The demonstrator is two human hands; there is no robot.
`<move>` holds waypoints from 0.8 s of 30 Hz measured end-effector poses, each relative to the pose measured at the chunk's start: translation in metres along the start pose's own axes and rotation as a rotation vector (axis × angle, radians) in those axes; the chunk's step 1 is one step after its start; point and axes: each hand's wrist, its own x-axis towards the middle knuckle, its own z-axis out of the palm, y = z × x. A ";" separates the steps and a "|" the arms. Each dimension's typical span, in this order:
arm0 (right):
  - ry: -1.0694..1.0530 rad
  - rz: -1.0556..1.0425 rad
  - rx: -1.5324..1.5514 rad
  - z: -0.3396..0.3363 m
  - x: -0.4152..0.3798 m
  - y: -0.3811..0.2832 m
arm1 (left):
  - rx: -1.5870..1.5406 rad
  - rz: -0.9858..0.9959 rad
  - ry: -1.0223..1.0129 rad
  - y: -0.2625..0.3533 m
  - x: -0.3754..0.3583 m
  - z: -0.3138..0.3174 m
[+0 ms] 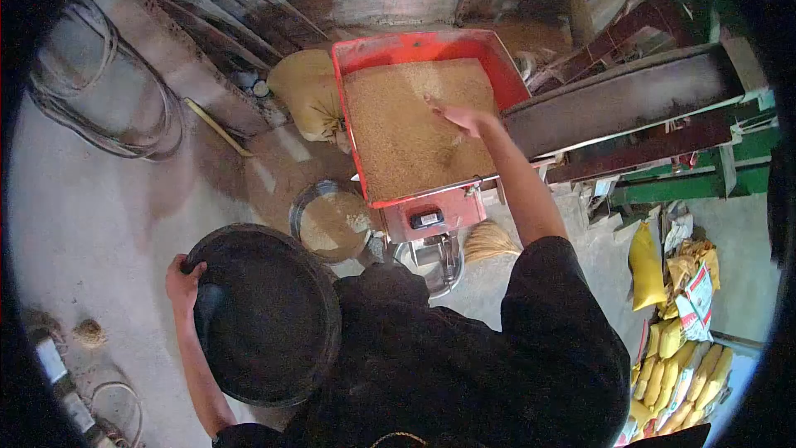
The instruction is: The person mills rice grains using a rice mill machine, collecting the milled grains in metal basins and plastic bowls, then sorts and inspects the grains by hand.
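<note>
My left hand [182,283] is closed on the rim of a large round black basin [269,315] at the lower left. The basin's dark inside shows nothing in it. Over a red hopper [349,145] full of brown grain [406,149], my right hand [456,116] is stretched out with its fingers apart, at or just above the grain surface. Whether it touches the grain is hard to tell. Nothing shows in that hand. Below the hopper's left corner a round pan [327,224] on the floor holds pale grain.
A tied sack [305,95] leans left of the hopper. A long metal chute [622,99] runs off to the right. Under the hopper stand a metal bowl [448,282] and a straw broom [491,242]. Yellow sacks [676,373] are piled at the lower right; coiled hose [108,116] lies left.
</note>
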 end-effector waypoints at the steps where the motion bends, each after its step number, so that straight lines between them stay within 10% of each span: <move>1: 0.084 -0.114 -0.241 -0.004 0.007 -0.004 | -0.013 0.072 0.059 0.002 0.005 -0.002; 5: 0.502 -0.705 -0.711 -0.015 0.015 0.006 | -0.152 0.144 0.066 0.040 0.013 -0.021; 15: 0.748 -0.544 -0.585 0.027 -0.027 -0.012 | -0.619 0.294 0.189 0.110 -0.010 -0.092; 20: 1.024 -0.917 -0.801 0.054 -0.028 0.019 | -0.209 0.344 0.419 0.132 -0.042 -0.101; 24: 0.994 -0.838 -0.690 0.087 -0.052 0.020 | -0.071 0.625 0.821 0.114 -0.030 -0.077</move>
